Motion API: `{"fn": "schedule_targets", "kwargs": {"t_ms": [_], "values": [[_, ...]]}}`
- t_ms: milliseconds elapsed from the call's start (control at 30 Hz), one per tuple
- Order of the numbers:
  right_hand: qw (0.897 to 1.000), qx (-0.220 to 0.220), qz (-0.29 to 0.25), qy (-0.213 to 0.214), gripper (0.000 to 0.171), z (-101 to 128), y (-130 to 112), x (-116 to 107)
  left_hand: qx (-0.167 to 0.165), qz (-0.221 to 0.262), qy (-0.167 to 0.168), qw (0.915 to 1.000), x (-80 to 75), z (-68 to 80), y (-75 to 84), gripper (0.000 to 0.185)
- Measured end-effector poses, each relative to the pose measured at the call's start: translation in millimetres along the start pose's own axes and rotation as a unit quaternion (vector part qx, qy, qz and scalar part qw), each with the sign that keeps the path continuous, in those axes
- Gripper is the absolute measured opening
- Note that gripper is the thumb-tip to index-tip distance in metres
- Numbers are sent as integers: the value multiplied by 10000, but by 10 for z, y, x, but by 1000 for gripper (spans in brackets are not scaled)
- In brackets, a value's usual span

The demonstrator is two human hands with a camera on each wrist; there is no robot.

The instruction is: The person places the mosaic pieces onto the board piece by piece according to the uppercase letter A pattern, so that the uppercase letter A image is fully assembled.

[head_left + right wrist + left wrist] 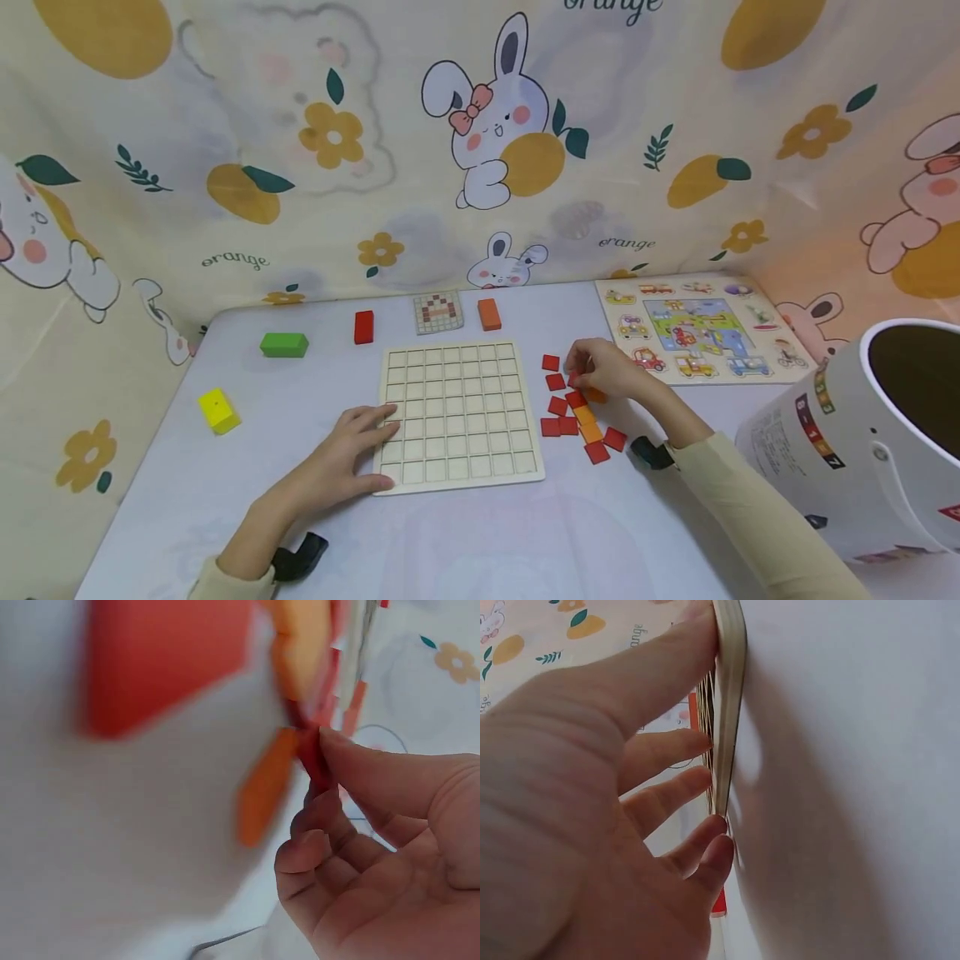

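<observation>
A pale wooden grid board (457, 414) lies on the table with all its visible squares bare. My left hand (348, 450) rests on the board's left edge, fingers spread and fairly straight; in the left wrist view the thumb and fingertips touch the board's rim (730, 697). To the right of the board, my right hand (606, 367) pinches a red square tile (313, 756) between thumb and fingers. Several loose red tiles (557, 406) and some orange tiles (590, 432) lie around and below that hand. One orange tile (264, 791) sits close to the pinched one.
Behind the board are a red block (363, 327), a small pattern card (438, 312) and an orange block (489, 314). Green (284, 345) and yellow (219, 411) blocks lie left. A picture puzzle (697, 329) is at back right; a white bucket (810, 450) stands by the right arm.
</observation>
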State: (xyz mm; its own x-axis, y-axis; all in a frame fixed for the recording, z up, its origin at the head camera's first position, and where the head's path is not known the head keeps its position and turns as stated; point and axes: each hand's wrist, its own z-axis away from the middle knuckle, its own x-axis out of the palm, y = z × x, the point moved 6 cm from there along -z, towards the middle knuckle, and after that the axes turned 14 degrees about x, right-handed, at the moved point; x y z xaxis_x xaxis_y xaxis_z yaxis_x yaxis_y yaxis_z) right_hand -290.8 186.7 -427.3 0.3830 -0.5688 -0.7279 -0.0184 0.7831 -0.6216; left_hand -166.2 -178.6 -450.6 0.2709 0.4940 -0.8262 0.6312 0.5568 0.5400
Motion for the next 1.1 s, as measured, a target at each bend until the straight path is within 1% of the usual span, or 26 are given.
{"fn": "schedule_targets", "kwargs": {"t_ms": [100, 167, 267, 400, 467, 567, 700, 833, 967, 1100], "values": [[9998, -178, 8, 99, 12, -54, -138, -19, 114, -11, -24, 9999, 6, -5, 24, 74], [9994, -326, -78, 83, 11, -128, -270, 10, 120, 5, -44, 9999, 10, -6, 31, 73], [9962, -721, -426, -220, 10, -294, -506, 137, 131, 23, -82, 9999, 25, -5, 33, 73], [9877, -998, -880, -816, 12, -508, -830, 411, 129, -3, -100, 9999, 47, -7, 33, 73], [9852, -1061, -919, -982, 12, -578, -978, 541, 92, -35, -100, 9999, 49, -11, 38, 73], [9832, -1152, -887, -1103, 12, -640, -1141, 683, 5, -59, -118, 9999, 47, -16, 43, 75], [9828, -1175, -868, -1133, 13, -674, -1254, 769, -23, -83, -100, 9999, 44, -23, 48, 75], [9854, -1114, -811, -1000, 14, -707, -1307, 781, -14, -100, -53, 9999, 42, -21, 47, 75], [9880, -989, -843, -833, 14, -769, -1313, 761, 134, -103, 9, 9999, 47, -31, 69, 75], [9905, -886, -762, -719, 11, -832, -1285, 758, 291, -84, 54, 9995, 66, -46, 99, 74]]}}
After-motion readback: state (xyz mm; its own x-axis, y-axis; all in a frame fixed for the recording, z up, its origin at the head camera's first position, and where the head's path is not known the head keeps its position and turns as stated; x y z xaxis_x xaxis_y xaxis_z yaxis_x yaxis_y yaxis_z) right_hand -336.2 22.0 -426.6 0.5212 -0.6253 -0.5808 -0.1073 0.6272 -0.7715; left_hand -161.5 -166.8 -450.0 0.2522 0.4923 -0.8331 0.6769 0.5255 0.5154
